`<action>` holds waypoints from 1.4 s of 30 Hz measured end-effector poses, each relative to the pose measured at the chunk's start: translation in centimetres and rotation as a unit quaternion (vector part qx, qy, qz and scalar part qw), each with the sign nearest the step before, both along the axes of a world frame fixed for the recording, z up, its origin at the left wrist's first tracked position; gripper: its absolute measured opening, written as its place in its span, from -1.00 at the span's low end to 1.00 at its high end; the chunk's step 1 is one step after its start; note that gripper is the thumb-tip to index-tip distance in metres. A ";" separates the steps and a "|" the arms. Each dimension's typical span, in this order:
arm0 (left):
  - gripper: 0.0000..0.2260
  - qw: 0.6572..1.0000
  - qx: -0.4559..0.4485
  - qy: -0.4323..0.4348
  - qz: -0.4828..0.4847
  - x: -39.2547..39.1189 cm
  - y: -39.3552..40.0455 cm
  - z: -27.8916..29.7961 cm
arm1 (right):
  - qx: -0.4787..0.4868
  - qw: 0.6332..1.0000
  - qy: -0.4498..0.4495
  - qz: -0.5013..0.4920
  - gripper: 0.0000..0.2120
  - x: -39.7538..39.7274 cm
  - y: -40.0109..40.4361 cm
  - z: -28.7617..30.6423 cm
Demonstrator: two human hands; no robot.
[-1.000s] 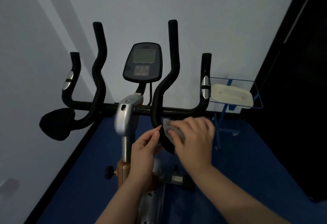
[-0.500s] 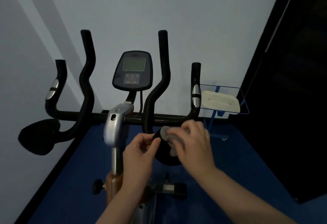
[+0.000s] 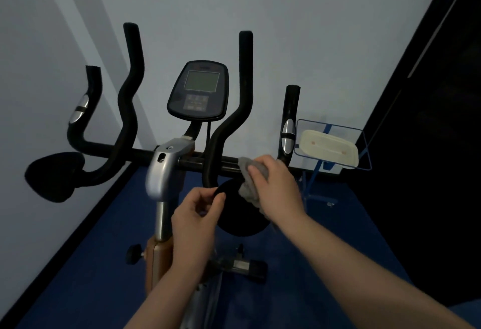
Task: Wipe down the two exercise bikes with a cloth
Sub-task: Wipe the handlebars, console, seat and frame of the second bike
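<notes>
The right hand (image 3: 276, 188) grips a grey cloth (image 3: 251, 181), fingers (image 3: 260, 172) curled over it, pressing it where the black pad (image 3: 242, 211) meets the crossbar (image 3: 229, 166) of the bike (image 3: 169, 172). The cloth bunches under and left of those fingers, touching both bar and pad; this is judged the wiping contact. The left hand (image 3: 194, 218) pinches the pad's near-left edge between thumb and fingertips, apparently to steady it against the wiping pressure. Left-hand fingers are partly curled, holding only that edge. Above both hands stands the console (image 3: 199, 90), untouched. Beyond the right-hand fingers, a white tray (image 3: 328, 148) sits on a blue stand. Only one bike is in view; much evidently remains.
</notes>
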State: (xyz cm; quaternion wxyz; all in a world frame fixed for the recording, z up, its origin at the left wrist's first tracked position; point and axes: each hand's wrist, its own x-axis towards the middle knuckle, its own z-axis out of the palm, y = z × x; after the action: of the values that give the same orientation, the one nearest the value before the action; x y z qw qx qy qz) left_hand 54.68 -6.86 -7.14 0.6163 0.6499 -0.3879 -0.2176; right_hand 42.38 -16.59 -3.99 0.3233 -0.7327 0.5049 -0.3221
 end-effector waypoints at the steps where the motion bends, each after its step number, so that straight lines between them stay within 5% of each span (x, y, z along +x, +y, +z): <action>1: -0.93 1.000 0.001 0.004 -0.001 0.0 0.1 0.1 | -0.009 1.000 0.006 0.001 -0.83 -0.3 0.5 -0.2; 6: -0.94 0.998 0.031 -0.027 -0.040 1.1 -0.3 1.1 | -0.123 0.973 0.197 0.006 -0.68 -1.7 0.9 -0.8; 8: -0.92 0.995 0.045 -0.053 -0.068 1.5 -1.0 1.8 | -0.097 0.968 0.230 0.033 -0.65 -0.3 -0.3 0.0; 16: -0.80 0.978 0.066 -0.169 -0.099 -0.1 -2.1 0.5 | 0.047 0.996 0.074 -0.014 -0.55 -2.8 2.3 -1.9; 21: -0.78 0.970 0.060 -0.213 -0.100 0.1 -2.2 0.2 | 0.043 0.991 0.120 -0.032 -0.58 -0.9 1.0 -0.9; 28: -0.78 0.967 0.054 -0.226 -0.104 0.3 -2.3 0.2 | 0.034 0.991 -0.010 -0.125 -0.58 -1.2 6.0 -3.4; 32: -0.77 0.968 0.051 -0.219 -0.111 0.5 -2.4 0.0 | 0.019 0.988 0.012 -0.156 -0.65 -0.1 5.0 -2.6; 37: -0.79 0.969 0.039 -0.215 -0.110 0.4 -2.3 -0.2 | 0.026 0.958 -0.128 -0.254 -0.60 2.1 9.1 -5.0; 42: -0.78 0.966 0.037 -0.222 -0.128 0.7 -2.2 -0.3 | 0.008 0.969 -0.058 -0.238 -0.60 1.1 7.5 -4.4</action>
State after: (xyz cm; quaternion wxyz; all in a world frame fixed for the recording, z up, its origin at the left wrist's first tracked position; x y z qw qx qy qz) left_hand 55.39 -9.11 -7.41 0.4573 0.6493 -0.5866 -0.1587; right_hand 43.50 -9.08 -8.36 0.2723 -0.5685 0.6479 -0.4277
